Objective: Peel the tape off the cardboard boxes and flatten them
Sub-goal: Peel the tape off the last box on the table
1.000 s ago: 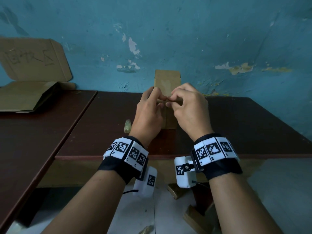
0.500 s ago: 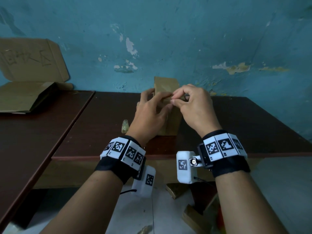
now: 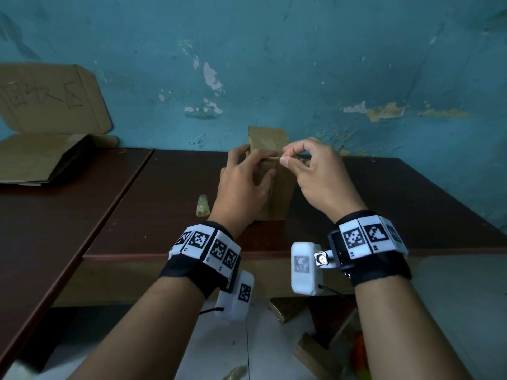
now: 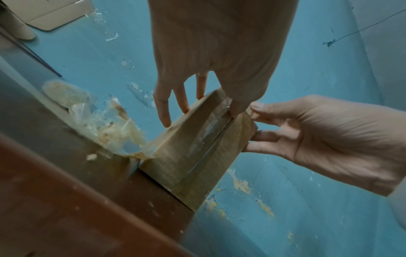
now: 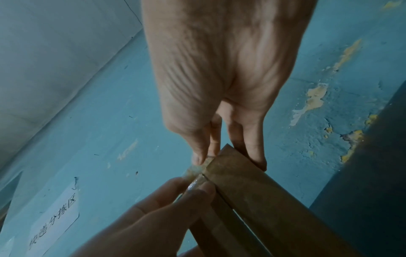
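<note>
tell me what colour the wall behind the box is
Blue-green wall, paint peeling in patches; head view shows it best.

A black wristband (image 3: 197,272) tiled with white coded markers is worn on each bare forearm; white camera units (image 3: 304,267) are attached beneath.

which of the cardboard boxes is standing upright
The small box between both hands, standing on end on the table; the other box, far left, lies opened out.

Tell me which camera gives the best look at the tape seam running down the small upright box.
The left wrist view: the tape seam runs unobstructed down the small box from the left hand's thumb. The right wrist view shows only its top end; in the head view both hands cover most of it.
</note>
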`<act>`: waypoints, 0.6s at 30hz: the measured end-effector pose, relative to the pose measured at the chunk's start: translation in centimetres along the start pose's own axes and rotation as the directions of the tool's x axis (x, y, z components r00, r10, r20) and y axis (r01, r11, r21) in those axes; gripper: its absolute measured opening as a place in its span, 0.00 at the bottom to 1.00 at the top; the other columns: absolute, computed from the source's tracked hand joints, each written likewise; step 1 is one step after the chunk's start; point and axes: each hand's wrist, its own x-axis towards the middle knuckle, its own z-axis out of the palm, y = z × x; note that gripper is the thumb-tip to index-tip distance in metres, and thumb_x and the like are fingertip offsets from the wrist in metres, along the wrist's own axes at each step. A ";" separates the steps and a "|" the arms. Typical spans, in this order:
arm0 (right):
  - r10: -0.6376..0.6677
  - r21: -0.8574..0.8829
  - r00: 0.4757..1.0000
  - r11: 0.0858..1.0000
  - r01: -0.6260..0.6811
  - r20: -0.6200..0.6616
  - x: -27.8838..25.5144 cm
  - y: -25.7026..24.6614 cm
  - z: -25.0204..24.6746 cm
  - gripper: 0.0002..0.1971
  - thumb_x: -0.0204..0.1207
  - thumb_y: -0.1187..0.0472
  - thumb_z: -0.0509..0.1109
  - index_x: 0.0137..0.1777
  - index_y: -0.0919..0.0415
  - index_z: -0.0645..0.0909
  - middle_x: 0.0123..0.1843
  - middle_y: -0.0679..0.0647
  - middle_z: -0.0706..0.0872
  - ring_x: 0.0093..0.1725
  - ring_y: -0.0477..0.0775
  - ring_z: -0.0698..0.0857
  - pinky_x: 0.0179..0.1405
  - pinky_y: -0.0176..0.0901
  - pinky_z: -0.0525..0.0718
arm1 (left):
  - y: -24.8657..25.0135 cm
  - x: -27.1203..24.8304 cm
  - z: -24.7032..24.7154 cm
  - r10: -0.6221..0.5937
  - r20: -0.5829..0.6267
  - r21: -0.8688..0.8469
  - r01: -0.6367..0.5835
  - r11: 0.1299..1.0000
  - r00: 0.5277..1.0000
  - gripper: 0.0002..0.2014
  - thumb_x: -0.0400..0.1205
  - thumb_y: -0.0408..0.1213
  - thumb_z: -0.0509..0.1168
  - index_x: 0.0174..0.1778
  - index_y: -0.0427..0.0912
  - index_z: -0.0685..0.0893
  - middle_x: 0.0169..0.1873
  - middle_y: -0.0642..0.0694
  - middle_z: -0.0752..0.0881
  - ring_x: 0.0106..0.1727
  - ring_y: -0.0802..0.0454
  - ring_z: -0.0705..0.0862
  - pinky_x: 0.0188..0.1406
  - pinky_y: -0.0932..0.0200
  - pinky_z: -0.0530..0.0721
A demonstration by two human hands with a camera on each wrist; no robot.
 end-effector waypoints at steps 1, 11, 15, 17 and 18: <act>0.000 0.022 1.000 1.000 -0.001 0.014 0.0 0.0 -0.1 0.03 0.87 0.58 0.76 0.51 0.54 0.88 0.62 0.47 0.89 0.60 0.49 0.88 0.68 0.58 0.86 | -0.1 0.0 0.0 0.002 -0.003 -0.004 -0.002 1.000 1.000 0.19 0.82 0.56 0.66 0.70 0.68 0.82 0.78 0.49 0.73 0.67 0.40 0.85 0.68 0.36 0.87; -0.020 0.204 0.989 0.979 -0.010 0.146 -0.4 0.2 -1.1 0.10 0.78 0.60 0.81 0.37 0.46 0.89 0.62 0.42 0.91 0.67 0.49 0.89 0.79 0.64 0.82 | -0.1 -0.1 0.1 0.000 -0.023 0.020 0.000 1.000 1.000 0.20 0.81 0.57 0.65 0.70 0.68 0.80 0.77 0.49 0.74 0.68 0.38 0.84 0.69 0.35 0.85; -0.019 0.154 0.984 0.988 -0.009 0.179 -0.6 0.0 -1.7 0.12 0.77 0.67 0.83 0.37 0.51 0.90 0.67 0.42 0.86 0.68 0.46 0.87 0.79 0.58 0.81 | 0.0 -0.3 0.2 0.017 -0.015 0.045 -0.017 0.999 1.000 0.21 0.80 0.58 0.63 0.71 0.69 0.78 0.77 0.49 0.72 0.65 0.37 0.84 0.68 0.35 0.86; -0.010 0.135 0.980 0.991 -0.018 0.198 -0.7 0.0 -1.8 0.11 0.77 0.67 0.83 0.37 0.53 0.90 0.68 0.41 0.85 0.69 0.46 0.86 0.80 0.58 0.80 | 0.0 -0.4 0.1 0.021 -0.016 0.043 -0.021 0.999 1.000 0.23 0.78 0.61 0.61 0.71 0.69 0.79 0.76 0.49 0.73 0.64 0.38 0.85 0.67 0.35 0.87; -0.006 0.122 0.978 0.992 -0.019 0.206 -0.7 -0.1 -1.8 0.10 0.78 0.67 0.83 0.38 0.53 0.90 0.69 0.41 0.84 0.70 0.45 0.86 0.81 0.58 0.79 | 0.0 -0.4 0.1 0.022 -0.014 0.042 -0.021 0.999 1.000 0.24 0.78 0.62 0.60 0.71 0.69 0.79 0.76 0.49 0.73 0.63 0.39 0.85 0.66 0.36 0.87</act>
